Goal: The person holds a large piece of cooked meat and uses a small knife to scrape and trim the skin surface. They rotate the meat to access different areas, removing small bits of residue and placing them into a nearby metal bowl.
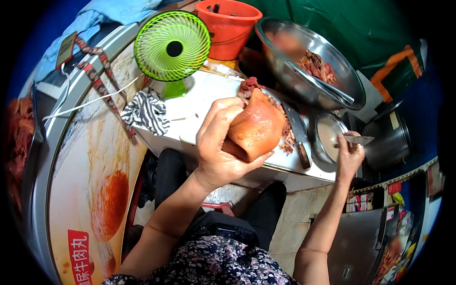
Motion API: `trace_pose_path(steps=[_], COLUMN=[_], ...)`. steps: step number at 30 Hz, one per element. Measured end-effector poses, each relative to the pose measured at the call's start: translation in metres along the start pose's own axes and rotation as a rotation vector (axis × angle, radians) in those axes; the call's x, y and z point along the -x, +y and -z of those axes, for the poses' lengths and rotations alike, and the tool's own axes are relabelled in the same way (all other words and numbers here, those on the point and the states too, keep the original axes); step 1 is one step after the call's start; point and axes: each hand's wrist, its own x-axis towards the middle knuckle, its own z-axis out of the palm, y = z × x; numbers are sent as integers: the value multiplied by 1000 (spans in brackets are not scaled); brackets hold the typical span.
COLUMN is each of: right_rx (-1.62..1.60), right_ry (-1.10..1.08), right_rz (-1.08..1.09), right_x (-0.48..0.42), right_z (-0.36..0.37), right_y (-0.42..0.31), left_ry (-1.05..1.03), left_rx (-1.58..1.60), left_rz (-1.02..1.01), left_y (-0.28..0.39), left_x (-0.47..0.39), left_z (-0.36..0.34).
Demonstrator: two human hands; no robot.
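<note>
My left hand (217, 153) grips a folded, glossy orange-brown piece of meat with skin (262, 124), held up over the white work surface (210, 85). My right hand (349, 156) holds a small knife (363, 140), its blade pointing right. That hand is beside a metal bowl (316, 144) of cloudy pale liquid (326, 137). Behind the held piece, a cleaver (296, 123) with a wooden handle lies flat, with chopped meat scraps (287, 142) along its left side. A reddish meat chunk (250, 87) shows beyond my left fingers.
A green fan (171, 57) stands at the back left, near a striped cloth (148, 112). Behind are a red bucket (228, 32) and a large steel basin (342, 53) holding meat and a metal utensil. A dark pot (386, 142) stands right; a white cable (92, 99) crosses left.
</note>
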Motion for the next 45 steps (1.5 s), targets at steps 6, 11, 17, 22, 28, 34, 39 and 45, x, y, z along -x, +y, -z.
trace_pose_path(steps=[6, 11, 17, 22, 28, 34, 39, 45], right_rx=[-58, 159, 267, 277, 297, 259, 385, 242], right_ry=[-368, -613, -593, -450, -509, -484, -566, -432], right_rz=[545, 747, 734, 768, 783, 843, 760, 772], right_x=[74, 95, 104, 104, 115, 113, 112, 114], right_z=[-57, -68, -74, -82, -79, -85, -72, -65], right_y=[-113, -145, -149, -149, -153, -151, -165, -162], left_ry=[26, 35, 39, 26, 34, 63, 26, 31], left_rx=[15, 91, 131, 156, 148, 87, 48, 59], left_rz=[-49, 27, 58, 40, 37, -74, -122, -122], left_y=[1, 0, 5, 10, 8, 7, 8, 11], left_x=[-4, -1, 1, -1, -2, -3, -6, -7], left_z=[-7, -5, 3, 8, 9, 4, 9, 9])
